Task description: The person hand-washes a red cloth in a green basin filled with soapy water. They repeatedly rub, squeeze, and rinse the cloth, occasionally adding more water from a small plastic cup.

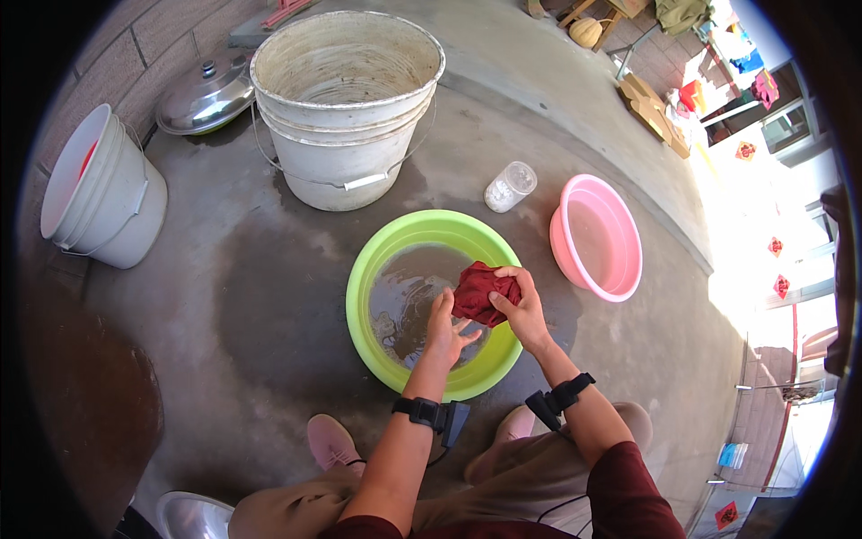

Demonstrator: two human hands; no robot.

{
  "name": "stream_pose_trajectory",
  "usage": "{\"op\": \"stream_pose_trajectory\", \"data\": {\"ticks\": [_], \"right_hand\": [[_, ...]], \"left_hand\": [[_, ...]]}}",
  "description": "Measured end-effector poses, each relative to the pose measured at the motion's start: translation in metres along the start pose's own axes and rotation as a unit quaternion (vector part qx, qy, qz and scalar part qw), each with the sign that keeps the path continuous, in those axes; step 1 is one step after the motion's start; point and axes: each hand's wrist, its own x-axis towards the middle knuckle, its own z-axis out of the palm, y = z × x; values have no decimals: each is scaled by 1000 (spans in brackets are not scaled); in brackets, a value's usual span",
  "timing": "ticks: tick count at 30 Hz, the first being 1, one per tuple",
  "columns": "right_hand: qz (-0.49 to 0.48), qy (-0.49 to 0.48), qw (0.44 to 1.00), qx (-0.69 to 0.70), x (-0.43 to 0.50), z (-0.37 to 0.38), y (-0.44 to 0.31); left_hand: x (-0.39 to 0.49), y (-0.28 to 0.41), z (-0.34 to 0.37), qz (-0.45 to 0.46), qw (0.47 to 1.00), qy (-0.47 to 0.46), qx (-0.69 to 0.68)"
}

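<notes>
My right hand point(522, 306) grips a bunched dark red cloth point(481, 293) above the right part of a lime green plastic basin point(360, 316). The cloth looks crumpled and wet. Just left of the cloth is my left hand point(448, 331), fingers spread and nothing held in it; whether its fingertips touch the cloth is hard to tell. Murky grey water point(411, 290) with some foam lies in the basin, which stands on the wet concrete floor between my feet and a large bucket.
Beyond the basin stands a large white plastic bucket point(343, 162). A clear jar with white contents point(510, 187) and a pink basin point(596, 239) are at the right. Far left are another bucket point(128, 195) and a metal lid point(205, 98). A concrete step edge point(592, 145) runs behind.
</notes>
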Motion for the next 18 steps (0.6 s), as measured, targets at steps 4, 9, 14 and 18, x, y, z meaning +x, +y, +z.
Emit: {"op": "stream_pose_trajectory", "data": {"ticks": [4, 9, 14, 18], "right_hand": [[32, -160, 986, -30, -13, 11, -11], [160, -45, 969, 183, -15, 17, -16], [357, -29, 868, 344, -13, 13, -19], [278, -47, 945, 165, -2, 12, -15]], "left_hand": [[1, 10, -5, 15, 989, -122, -85], [11, 5, -5, 179, 963, -73, -186], [3, 8, 0, 256, 949, -127, -133], [-5, 0, 9, 259, 951, -140, -93]]}}
